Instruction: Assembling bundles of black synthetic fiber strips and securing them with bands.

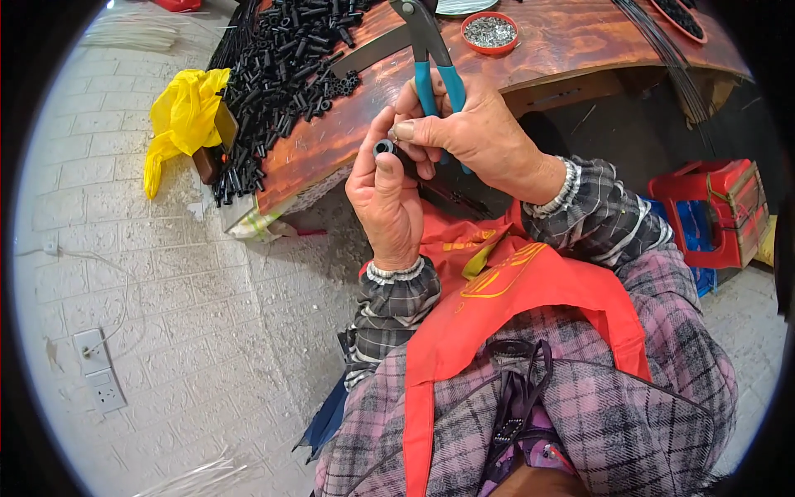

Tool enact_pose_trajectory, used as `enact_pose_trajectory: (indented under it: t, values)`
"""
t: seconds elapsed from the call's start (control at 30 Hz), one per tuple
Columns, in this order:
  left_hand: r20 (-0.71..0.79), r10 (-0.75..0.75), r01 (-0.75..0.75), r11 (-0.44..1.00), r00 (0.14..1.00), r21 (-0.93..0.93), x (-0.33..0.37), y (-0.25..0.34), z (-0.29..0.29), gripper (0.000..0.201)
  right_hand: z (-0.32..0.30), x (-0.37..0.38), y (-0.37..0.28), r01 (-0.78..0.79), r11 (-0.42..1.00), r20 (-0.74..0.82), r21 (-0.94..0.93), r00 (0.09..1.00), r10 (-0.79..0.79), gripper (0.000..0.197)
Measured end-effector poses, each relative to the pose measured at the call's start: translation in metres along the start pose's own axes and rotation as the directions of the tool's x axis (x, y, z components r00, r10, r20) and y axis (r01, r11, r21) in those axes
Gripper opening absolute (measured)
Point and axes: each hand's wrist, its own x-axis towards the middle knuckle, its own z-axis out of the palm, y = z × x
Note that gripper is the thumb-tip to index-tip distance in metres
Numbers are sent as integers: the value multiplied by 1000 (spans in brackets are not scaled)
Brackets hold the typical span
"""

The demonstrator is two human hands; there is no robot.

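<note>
At the near edge of the table point(571, 33), whose top shows glossy, reddish wood grain, the left hand point(385, 203) has its fingers closed around a short, round black tube point(383, 147), its hollow mouth facing up. Beside it, also by that edge, the right hand point(493, 137) has its fingers curled around the smooth blue handles of metal pliers point(429, 50); its thumb and forefinger are pressed together close to the tube, though whether they pinch anything is too small to tell. On the table's left part lies a heap of black pieces point(290, 66), ribbed and tubular; towards its far side, a round red bowl point(464, 35) holds shiny silvery bits point(490, 31).
</note>
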Motion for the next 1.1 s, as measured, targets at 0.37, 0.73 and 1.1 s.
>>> enact_pose_trajectory:
  t: [0.37,0.73,1.1]
  values:
    - [-1,5,-5,1000,1000,20,1,0,-2,51,-2,1,4,-23,999,42,41,999,21,15]
    - [27,18,-18,1000,999,19,3,-2,-5,51,-2,2,6,-43,997,24,68,999,42,14]
    - [-13,49,-47,995,999,83,5,-1,0,55,6,-1,5,214,960,-7,-179,976,-219,6]
